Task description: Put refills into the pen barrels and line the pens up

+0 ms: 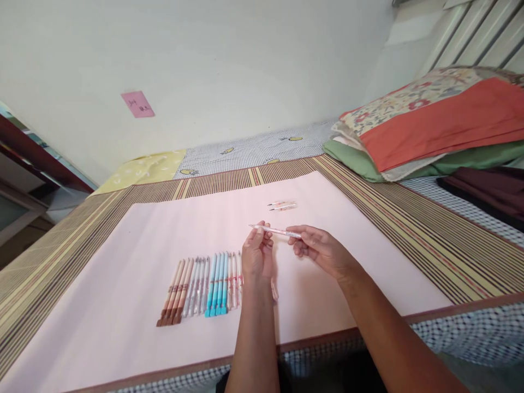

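A thin pale pink pen (276, 231) is held level between both hands above a pink sheet (123, 305). My left hand (257, 254) pinches its left end near the tip. My right hand (317, 248) pinches its right end. Just left of my left hand lies a neat row of pens (200, 286): brown-capped ones at the left, clear ones, blue ones, then pale pink ones partly hidden by my left wrist. Two more pens (282, 206) lie side by side farther back on the sheet.
The pink sheet covers a striped woven mat (429, 229) on a bed. Folded orange, floral and green bedding (429, 125) is stacked at the right. A white wall with a pink note (138, 103) stands behind. A dark wooden frame (24, 158) is at the far left.
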